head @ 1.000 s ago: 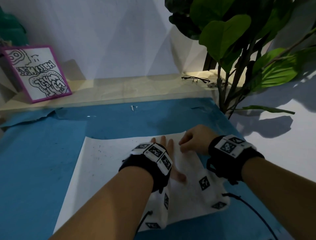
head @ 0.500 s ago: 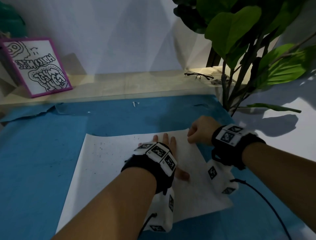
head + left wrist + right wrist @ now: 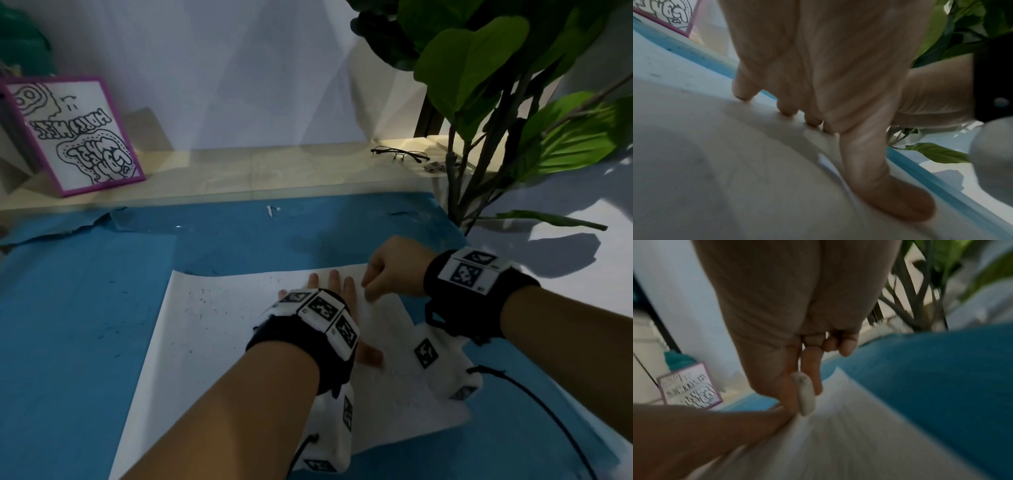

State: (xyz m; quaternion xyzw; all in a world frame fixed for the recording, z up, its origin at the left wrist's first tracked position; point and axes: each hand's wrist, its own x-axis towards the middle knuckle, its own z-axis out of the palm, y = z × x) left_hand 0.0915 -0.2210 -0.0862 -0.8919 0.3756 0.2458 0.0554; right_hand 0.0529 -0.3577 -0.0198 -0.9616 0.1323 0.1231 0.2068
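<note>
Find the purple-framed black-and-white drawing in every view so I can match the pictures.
Head: the purple-framed black-and-white drawing stands at the upper left.
Left wrist: only part of it shows, in the top left corner.
Right wrist: it is blurred, at the lower left.
Shared landmark: the white sheet of paper fills the lower part of the left wrist and right wrist views too.

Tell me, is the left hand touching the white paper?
Touching. The left wrist view shows the left hand with its fingertips and thumb resting right on the white paper.
</note>
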